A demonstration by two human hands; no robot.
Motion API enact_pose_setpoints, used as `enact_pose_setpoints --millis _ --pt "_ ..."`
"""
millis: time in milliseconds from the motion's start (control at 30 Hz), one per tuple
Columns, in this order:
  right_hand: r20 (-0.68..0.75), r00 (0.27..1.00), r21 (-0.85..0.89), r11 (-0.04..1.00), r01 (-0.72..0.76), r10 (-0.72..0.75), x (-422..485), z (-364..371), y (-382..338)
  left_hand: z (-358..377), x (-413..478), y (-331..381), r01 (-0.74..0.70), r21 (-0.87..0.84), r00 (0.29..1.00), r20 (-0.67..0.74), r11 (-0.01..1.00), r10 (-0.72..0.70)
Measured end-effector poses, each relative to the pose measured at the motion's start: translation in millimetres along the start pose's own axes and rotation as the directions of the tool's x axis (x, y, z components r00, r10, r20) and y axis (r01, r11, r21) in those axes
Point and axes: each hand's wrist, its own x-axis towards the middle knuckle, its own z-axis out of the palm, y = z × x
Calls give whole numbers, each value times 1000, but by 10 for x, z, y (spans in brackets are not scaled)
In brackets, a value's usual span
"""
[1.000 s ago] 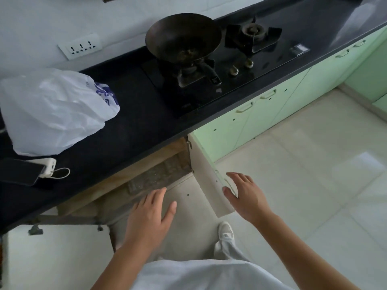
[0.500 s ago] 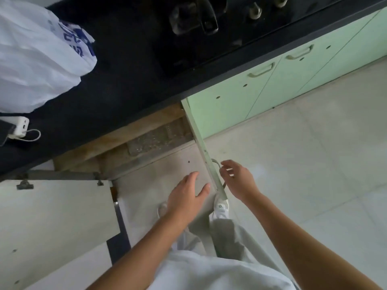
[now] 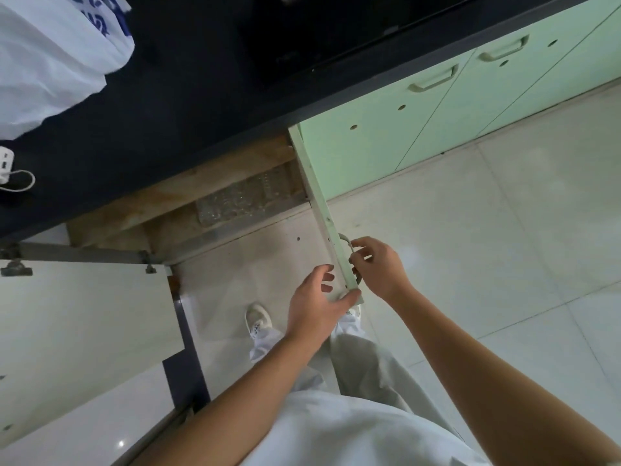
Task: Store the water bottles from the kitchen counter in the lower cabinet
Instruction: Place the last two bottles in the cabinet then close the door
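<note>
**Both hands on the green door**

My right hand (image 3: 378,267) curls around the handle (image 3: 346,242) of the open cabinet door (image 3: 321,203). My left hand (image 3: 317,306) is half open — thumb touching the door's near end. The water bottles (image 3: 240,201) lie inside the lower cabinet (image 3: 188,210), under the black counter (image 3: 168,105) — far from my hands.

Clear water bottles (image 3: 240,203) inside open lower cabinet (image 3: 215,183)

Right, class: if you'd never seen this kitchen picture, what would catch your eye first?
Centre frame, both hands meet at the open green cabinet door: the right hand at its handle, the left hand on its lower corner. Top left, a white plastic bag stands out on the black counter.
</note>
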Motion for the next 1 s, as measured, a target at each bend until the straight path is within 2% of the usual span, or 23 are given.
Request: enact_pose_setpoints --millis 167,333,467,600,733,1000 --pt "-26 1000 5 1000 -17 17 16 97 -47 -38 -31 -80 -62 -15 998 9 998 62" --pt "43 998 114 992 -60 56 7 291 -130 -197 -96 -274 -72 -30 997 -19 997 72" --pt "132 985 238 962 -137 108 30 497 -266 -430 -141 -467 -57 -19 995 -88 998 55" --pt "198 974 271 949 -161 109 59 815 -500 -750 -139 -744 -35 -76 990 -142 997 24" --pt "241 967 303 939 -160 87 84 1218 -786 -1119 -69 -1006 -19 -95 966 -257 995 -6" --pt "268 953 394 887 -240 138 184 1717 -1238 -1755 215 -1454 -43 -52 934 -356 998 22"
